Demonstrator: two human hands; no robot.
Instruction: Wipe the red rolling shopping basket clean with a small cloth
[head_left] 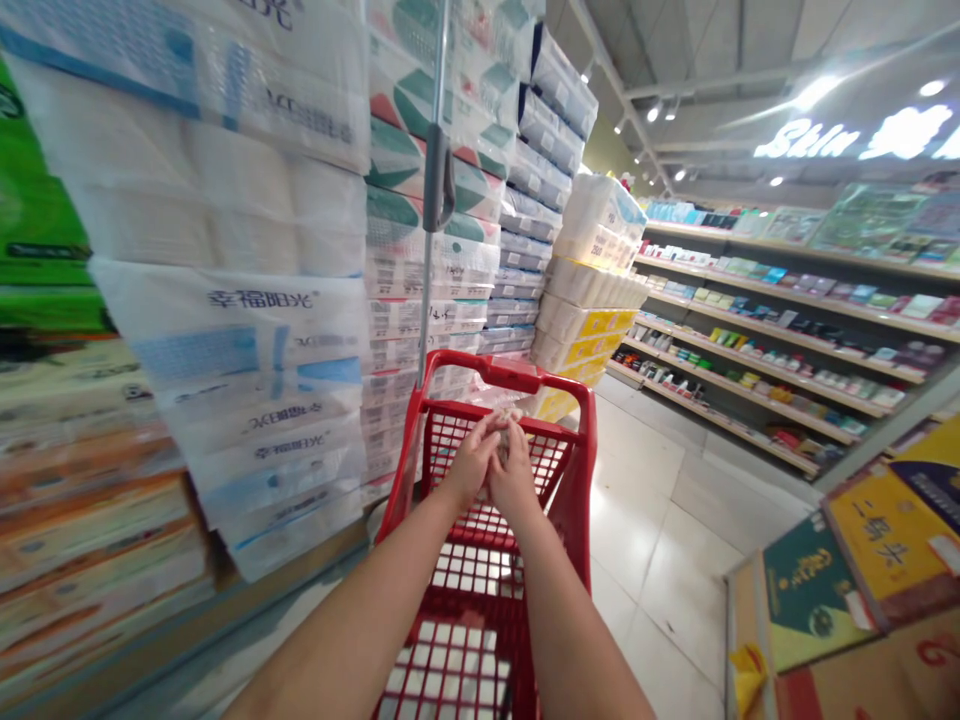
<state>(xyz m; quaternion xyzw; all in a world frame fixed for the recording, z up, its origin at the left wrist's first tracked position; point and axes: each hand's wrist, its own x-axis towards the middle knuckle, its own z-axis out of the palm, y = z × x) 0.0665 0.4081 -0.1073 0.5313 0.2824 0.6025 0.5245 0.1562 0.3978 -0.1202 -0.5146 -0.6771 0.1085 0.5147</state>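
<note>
The small pale bundle sits between my left hand and right hand, fingers of both closed together on it, over the red shopping cart. If my grip slackened, it could slip onto the cart's grid; drifting left might scrape the stacked paper packs. Its crinkled end seems to point away from me, long axis likely forward, though my fingers hide most of it.

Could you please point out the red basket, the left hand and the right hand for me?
Red basket (511, 374): head view, on its top bar.
Left hand (472, 464): head view, back of the hand.
Right hand (514, 470): head view, back of the hand.
</note>
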